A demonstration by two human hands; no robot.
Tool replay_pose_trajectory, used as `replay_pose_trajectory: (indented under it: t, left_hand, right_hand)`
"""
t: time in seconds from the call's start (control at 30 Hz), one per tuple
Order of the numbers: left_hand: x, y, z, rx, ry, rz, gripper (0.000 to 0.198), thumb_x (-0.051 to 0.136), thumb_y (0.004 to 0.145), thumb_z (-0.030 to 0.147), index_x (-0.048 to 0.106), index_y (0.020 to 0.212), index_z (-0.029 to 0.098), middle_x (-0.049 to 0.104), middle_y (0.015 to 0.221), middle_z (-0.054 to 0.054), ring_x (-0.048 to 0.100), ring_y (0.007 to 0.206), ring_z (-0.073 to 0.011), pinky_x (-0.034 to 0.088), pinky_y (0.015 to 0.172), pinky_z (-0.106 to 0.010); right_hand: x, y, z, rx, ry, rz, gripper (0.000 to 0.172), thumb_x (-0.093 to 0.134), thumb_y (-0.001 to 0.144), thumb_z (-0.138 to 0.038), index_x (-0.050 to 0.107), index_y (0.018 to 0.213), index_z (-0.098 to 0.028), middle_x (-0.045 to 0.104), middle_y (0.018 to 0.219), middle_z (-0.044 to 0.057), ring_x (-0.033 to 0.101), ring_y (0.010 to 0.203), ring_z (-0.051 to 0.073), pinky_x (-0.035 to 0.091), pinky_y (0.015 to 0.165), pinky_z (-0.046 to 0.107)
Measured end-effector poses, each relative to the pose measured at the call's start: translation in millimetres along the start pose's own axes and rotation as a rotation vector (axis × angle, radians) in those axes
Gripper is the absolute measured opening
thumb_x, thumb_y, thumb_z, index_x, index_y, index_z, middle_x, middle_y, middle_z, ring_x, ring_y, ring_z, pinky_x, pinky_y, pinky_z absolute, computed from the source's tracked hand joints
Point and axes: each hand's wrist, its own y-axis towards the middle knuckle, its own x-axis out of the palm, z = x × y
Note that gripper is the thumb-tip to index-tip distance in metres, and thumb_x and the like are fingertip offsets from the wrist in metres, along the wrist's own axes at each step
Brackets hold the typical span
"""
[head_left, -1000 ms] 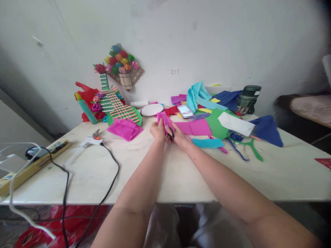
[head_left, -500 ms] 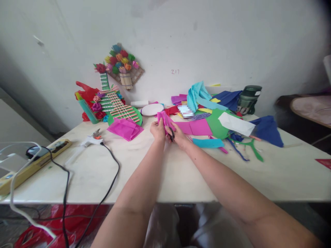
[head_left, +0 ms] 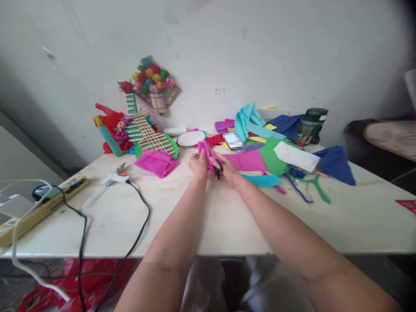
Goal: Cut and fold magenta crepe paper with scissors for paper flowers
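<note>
Over the middle of the table, my left hand [head_left: 198, 164] is closed on a folded piece of magenta crepe paper [head_left: 204, 151]. My right hand [head_left: 228, 170] grips black-handled scissors [head_left: 219, 169], whose blades point up and left along the right side of that piece. Whether the blades are cutting is too small to tell. Behind my right hand lies a flat magenta paper strip [head_left: 248, 160]. A turquoise strip [head_left: 261, 180] sits just right of my wrist. Left of my hands rests a folded magenta stack [head_left: 157, 163].
A paper-flower guitar craft [head_left: 152, 136] leans at the back left. In front are a glue gun [head_left: 117, 175] with a black cord and a yellow power strip [head_left: 42, 212]. Coloured paper, a green sheet [head_left: 273, 154] and a dark bottle [head_left: 312, 125] fill the back right.
My right hand and the scissors have shifted slightly right, and the handles show more clearly. The folded magenta paper stands a little narrower in my left hand, which has barely moved.
</note>
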Motion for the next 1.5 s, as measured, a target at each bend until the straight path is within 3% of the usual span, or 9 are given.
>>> replay_pose_trajectory:
  t: [0.17,0.33,0.57,0.87,1.03,1.23,1.5]
  left_hand:
    - [-3.0,4.0,2.3,0.058,0.05,0.013,0.024,0.063,0.072,0.036,0.055,0.062,0.016,0.054,0.058,0.001,0.05,0.057,-0.0117,0.036,0.054,-0.022]
    - [-4.8,5.3,4.5,0.044,-0.026,-0.017,0.024,0.065,0.071,0.035,0.053,0.061,0.017,0.051,0.056,0.002,0.047,0.054,-0.0101,0.035,0.052,-0.021]
    - [-5.7,4.2,5.3,0.001,-0.168,-0.09,0.024,0.063,0.073,0.031,0.047,0.061,0.017,0.045,0.053,0.004,0.041,0.046,-0.0073,0.033,0.048,-0.022]
    - [-5.3,-1.8,10.1,-0.101,-0.336,-0.207,0.023,0.066,0.072,0.028,0.049,0.062,0.016,0.05,0.053,0.003,0.045,0.046,-0.0072,0.036,0.049,-0.023]
    - [-3.0,-7.7,13.9,-0.161,-0.336,-0.249,0.029,0.069,0.07,0.036,0.049,0.064,0.016,0.052,0.053,0.003,0.047,0.045,-0.0073,0.036,0.048,-0.022]
    - [-0.8,-9.6,13.2,-0.165,-0.378,-0.262,0.028,0.068,0.072,0.033,0.048,0.062,0.017,0.051,0.051,0.002,0.048,0.044,-0.0087,0.038,0.048,-0.024]
    - [-0.1,-9.3,10.4,-0.154,-0.396,-0.307,0.04,0.076,0.059,0.044,0.046,0.062,0.017,0.051,0.049,0.004,0.048,0.042,-0.0076,0.038,0.046,-0.022]
  right_hand:
    - [-1.6,-3.5,-4.2,0.035,-0.043,-0.013,0.058,0.059,0.082,-0.044,0.045,0.132,-0.019,0.056,0.047,-0.004,0.052,0.035,0.01,0.029,0.03,0.015]
    - [-3.1,-1.3,-2.1,0.021,-0.073,-0.057,0.043,0.056,0.081,-0.05,0.056,0.108,-0.018,0.058,0.048,-0.002,0.053,0.035,0.01,0.021,0.028,0.014]
    - [-15.0,5.3,2.4,0.019,-0.081,-0.115,0.041,0.054,0.076,-0.059,0.05,0.081,-0.018,0.062,0.051,0.001,0.055,0.036,0.011,0.02,0.029,0.016]
    - [-17.7,3.0,-2.4,-0.042,-0.109,-0.116,0.041,0.057,0.074,-0.058,0.05,0.076,-0.017,0.06,0.05,0.002,0.054,0.036,0.011,0.02,0.03,0.016]
    - [-11.6,3.2,-1.4,-0.092,-0.132,-0.05,0.039,0.061,0.073,-0.055,0.049,0.069,-0.018,0.056,0.047,-0.002,0.052,0.034,0.01,0.029,0.032,0.018]
    - [-9.5,6.4,1.7,-0.097,-0.113,-0.005,0.038,0.063,0.072,-0.053,0.049,0.068,-0.018,0.052,0.045,-0.005,0.047,0.035,0.008,0.036,0.037,0.02]
    - [-6.7,8.3,3.5,-0.106,-0.079,0.035,0.04,0.066,0.068,-0.054,0.048,0.069,-0.019,0.05,0.045,-0.007,0.045,0.036,0.007,0.035,0.037,0.019]
